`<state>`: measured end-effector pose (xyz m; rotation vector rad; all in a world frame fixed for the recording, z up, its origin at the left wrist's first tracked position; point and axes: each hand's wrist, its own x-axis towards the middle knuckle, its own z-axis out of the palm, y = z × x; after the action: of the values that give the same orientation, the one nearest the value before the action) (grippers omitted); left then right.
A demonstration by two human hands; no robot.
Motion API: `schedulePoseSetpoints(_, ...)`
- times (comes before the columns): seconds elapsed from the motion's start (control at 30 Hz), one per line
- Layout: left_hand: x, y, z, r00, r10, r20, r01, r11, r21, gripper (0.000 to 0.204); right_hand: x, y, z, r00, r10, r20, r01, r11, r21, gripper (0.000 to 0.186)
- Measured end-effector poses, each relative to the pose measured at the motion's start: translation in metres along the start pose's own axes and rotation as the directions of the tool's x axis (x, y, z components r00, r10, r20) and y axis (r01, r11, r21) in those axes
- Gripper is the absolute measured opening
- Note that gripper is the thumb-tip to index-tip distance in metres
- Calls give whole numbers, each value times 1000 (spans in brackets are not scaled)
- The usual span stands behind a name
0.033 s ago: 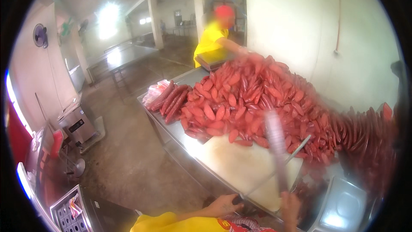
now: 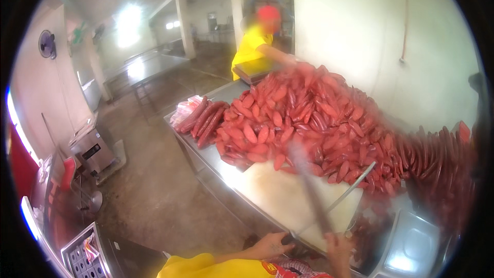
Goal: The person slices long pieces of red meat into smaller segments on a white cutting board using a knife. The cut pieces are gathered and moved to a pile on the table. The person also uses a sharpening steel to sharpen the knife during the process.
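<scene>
My left hand point(image 2: 271, 247) is closed round the dark handle of a honing steel point(image 2: 352, 186), whose grey rod slants up and right over a white cutting board point(image 2: 267, 188). To its right, my right hand point(image 2: 338, 249) grips a long knife point(image 2: 314, 195). The knife's blade is smeared by motion and crosses the rod over the board; whether they touch I cannot tell. Just beyond the board rises a large heap of diagonally cut red sausages point(image 2: 303, 118). Whole long sausages point(image 2: 208, 121) lie in a bunch at the heap's left end.
A co-worker point(image 2: 252, 46) in yellow with a red cap reaches to the heap's far side, by a dark tray point(image 2: 257, 69). A metal table point(image 2: 193, 146) carries everything. A pale plastic container point(image 2: 409, 244) stands at right, below more whole sausages point(image 2: 432, 154). A plastic bag point(image 2: 185, 110) lies far left.
The knife blade has swung left across the honing steel, and my right hand has shifted slightly left. My left hand and the steel have barely moved.
</scene>
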<state>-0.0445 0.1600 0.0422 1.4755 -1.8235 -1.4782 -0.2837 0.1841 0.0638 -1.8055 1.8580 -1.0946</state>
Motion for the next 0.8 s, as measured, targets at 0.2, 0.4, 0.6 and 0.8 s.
schedulePoseSetpoints(0.2,3,-5,-3,993,3,-115,11,992,122,47,-9,19,0,989,-24,-144,26,1000,14,31)
schedulePoseSetpoints(0.4,4,-7,-19,972,-34,-231,52,996,74,51,13,45,-40,902,296,-316,-304,952,23,28)
schedulePoseSetpoints(0.6,10,2,-6,988,36,-150,-44,998,-47,50,4,10,8,964,-155,-215,117,976,-182,33)
schedulePoseSetpoints(0.8,8,5,-10,985,-174,18,170,978,118,47,-7,9,29,996,-66,57,75,980,-185,34)
